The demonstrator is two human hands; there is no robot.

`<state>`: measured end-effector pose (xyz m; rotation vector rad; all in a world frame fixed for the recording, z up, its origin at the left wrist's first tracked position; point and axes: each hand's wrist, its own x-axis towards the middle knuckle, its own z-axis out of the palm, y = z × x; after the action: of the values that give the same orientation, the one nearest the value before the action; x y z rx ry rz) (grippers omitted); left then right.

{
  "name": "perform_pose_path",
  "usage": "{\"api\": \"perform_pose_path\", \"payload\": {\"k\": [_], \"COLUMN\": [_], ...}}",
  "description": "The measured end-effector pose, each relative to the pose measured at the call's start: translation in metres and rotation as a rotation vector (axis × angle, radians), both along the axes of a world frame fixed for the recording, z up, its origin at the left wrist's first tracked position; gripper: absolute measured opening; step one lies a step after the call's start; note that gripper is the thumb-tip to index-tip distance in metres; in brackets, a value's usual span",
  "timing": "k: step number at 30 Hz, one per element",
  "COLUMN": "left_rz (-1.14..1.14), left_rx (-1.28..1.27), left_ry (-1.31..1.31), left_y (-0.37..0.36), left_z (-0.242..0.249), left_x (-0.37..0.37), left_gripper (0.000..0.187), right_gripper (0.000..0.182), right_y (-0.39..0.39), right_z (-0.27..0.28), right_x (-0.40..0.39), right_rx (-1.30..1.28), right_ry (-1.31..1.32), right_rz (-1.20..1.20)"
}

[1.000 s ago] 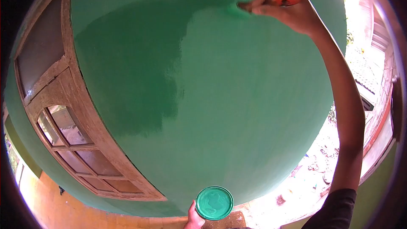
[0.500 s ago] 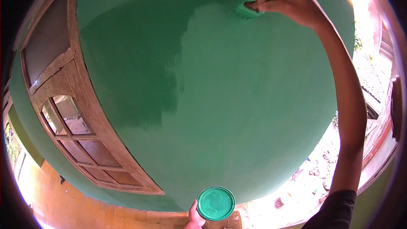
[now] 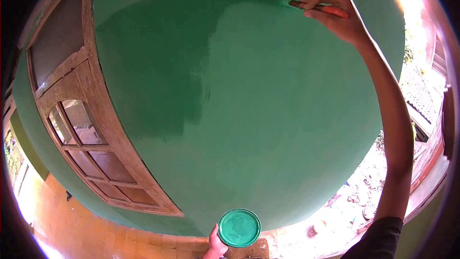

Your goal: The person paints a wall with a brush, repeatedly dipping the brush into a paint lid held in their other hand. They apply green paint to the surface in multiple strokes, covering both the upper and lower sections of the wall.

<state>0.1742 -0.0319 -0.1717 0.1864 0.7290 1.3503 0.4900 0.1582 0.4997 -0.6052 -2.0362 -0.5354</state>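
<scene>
At the upper right, my right hand grips a paintbrush with a red-orange handle. Its bristles are splayed against the green wall, pointing left, at the right end of a darker band. That darker green paint patch covers the upper left of the wall and has a ragged lower right edge. Low in the view, my left hand holds a round can of green paint by its left side, with the open top facing up.
A worn wooden door or window frame with glass panes stands at the left. Orange floor tiles run along the lower left. Bright rubble-strewn ground lies outside at the lower right.
The brush has tilted, its bristles now higher on the wall and more spread. My right hand has shifted slightly right and down. The can and my left hand sit slightly farther left in view.
</scene>
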Motion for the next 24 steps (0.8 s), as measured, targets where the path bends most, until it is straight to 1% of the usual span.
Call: {"api": "perform_pose_path", "payload": {"k": [2, 3, 5, 8, 9, 11, 12, 13, 15, 16, 18, 21, 22, 23, 24], "left_rz": [0.005, 0.015, 0.018, 0.003, -0.011, -0.009, -0.005, -0.002, 0.000, 0.001, -0.029, -0.008, -0.005, -0.001, 0.002], "left_rx": [-0.008, -0.019, -0.022, -0.041, -0.053, -0.039, -0.026, -0.028, -0.017, -0.021, -0.008, -0.017, -0.020, -0.028, -0.036], "left_ry": [0.001, 0.001, 0.008, 0.012, 0.014, 0.019, 0.022, 0.024, 0.014, 0.011, -0.017, -0.001, 0.001, -0.002, -0.006], "left_y": [-0.001, 0.000, 0.003, 0.004, 0.004, 0.004, 0.005, 0.004, 0.004, 0.003, 0.003, 0.002, 0.002, 0.002, 0.002], "left_z": [0.004, 0.007, 0.000, 0.008, 0.013, 0.016, 0.017, 0.020, 0.026, 0.023, 0.014, 0.013, 0.013, 0.014, 0.015], "left_x": [0.003, 0.005, 0.007, 0.013, 0.014, 0.015, 0.017, 0.017, 0.020, 0.020, 0.017, 0.020, 0.021, 0.021, 0.022], "left_gripper": [0.060, 0.059, 0.059, 0.058, 0.058, 0.058, 0.058, 0.058, 0.058, 0.058, 0.058, 0.058, 0.058, 0.058, 0.058], "right_gripper": [0.002, 0.002, 0.002, 0.004, 0.004, 0.004, 0.005, 0.005, 0.006, 0.006, 0.006, 0.008, 0.008, 0.008, 0.007], "right_y": [-0.007, -0.011, -0.020, 0.002, 0.001, -0.007, -0.011, -0.022, -0.040, -0.032, -0.014, -0.042, -0.035, -0.026, -0.016], "right_z": [0.006, 0.008, 0.003, 0.000, 0.003, 0.014, 0.020, 0.019, 0.012, 0.009, -0.002, 0.019, 0.023, 0.025, 0.026], "right_x": [0.006, 0.002, -0.011, -0.017, -0.017, -0.017, -0.016, -0.022, -0.039, -0.043, -0.055, -0.071, -0.076, -0.085, -0.094], "right_rx": [-0.267, -0.262, 0.006, 0.064, 0.064, -0.195, -0.119, -0.121, 0.155, 0.151, -0.180, -0.217, -0.090, -0.094, 0.011], "right_ry": [-0.199, -0.203, 0.008, 0.044, 0.044, -0.154, -0.115, -0.113, 0.067, 0.065, -0.053, -0.078, -0.071, -0.069, -0.069], "right_rz": [0.026, 0.027, 0.280, 0.226, 0.226, 0.106, 0.113, 0.117, 0.322, 0.323, 0.205, 0.189, 0.398, 0.398, 0.365]}}
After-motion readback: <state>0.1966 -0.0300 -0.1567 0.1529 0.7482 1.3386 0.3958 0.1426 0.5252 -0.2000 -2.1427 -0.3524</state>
